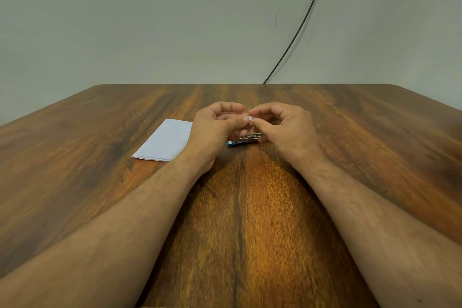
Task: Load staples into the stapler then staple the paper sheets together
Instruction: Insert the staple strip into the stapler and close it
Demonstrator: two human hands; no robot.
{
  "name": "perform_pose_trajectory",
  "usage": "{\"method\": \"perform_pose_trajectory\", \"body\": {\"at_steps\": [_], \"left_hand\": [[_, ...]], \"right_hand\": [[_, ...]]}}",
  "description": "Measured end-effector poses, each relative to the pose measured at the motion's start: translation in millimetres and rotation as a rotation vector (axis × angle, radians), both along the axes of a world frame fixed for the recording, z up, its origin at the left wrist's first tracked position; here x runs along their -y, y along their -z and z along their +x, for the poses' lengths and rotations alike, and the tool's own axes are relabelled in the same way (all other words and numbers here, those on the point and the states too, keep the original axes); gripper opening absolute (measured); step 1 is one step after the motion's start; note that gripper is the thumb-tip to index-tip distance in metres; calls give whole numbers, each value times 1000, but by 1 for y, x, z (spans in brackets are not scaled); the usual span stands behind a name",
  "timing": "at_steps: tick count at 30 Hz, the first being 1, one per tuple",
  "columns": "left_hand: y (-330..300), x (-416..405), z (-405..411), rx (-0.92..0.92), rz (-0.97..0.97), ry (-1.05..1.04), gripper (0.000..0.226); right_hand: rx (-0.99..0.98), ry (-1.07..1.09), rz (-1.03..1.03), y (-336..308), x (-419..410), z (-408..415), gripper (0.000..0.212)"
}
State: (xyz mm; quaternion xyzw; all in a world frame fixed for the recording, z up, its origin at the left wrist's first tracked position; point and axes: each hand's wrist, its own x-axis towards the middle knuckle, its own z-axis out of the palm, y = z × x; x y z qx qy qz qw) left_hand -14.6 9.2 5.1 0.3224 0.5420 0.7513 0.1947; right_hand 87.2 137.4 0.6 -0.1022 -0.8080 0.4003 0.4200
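Note:
A small blue and metal stapler lies on the wooden table, just below my two hands. My left hand and my right hand meet above it, fingertips together. Between thumbs and forefingers they pinch a tiny silvery strip of staples. White paper sheets lie flat to the left of the stapler; my left wrist covers their right edge.
A black cable runs down the pale wall behind the table's far edge. Bare wooden surface stretches on both sides of my forearms and toward me.

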Motion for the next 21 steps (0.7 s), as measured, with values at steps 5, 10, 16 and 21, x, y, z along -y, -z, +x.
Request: {"method": "perform_pose_trajectory", "body": {"at_steps": [5,10,16,21], "left_hand": [[-2,0,1,-17,-41,-30,21],[0,0,-8,-487,-342,-390,17],[2,3,-3,-644,-692,-374,32],[2,1,3,-754,-787,-367,27]], "right_hand": [[10,42,61,0,0,0,11],[133,175,220,2,-5,0,11],[387,257,412,-1,-5,4,20],[465,316,490,-3,-4,2,24]]}}
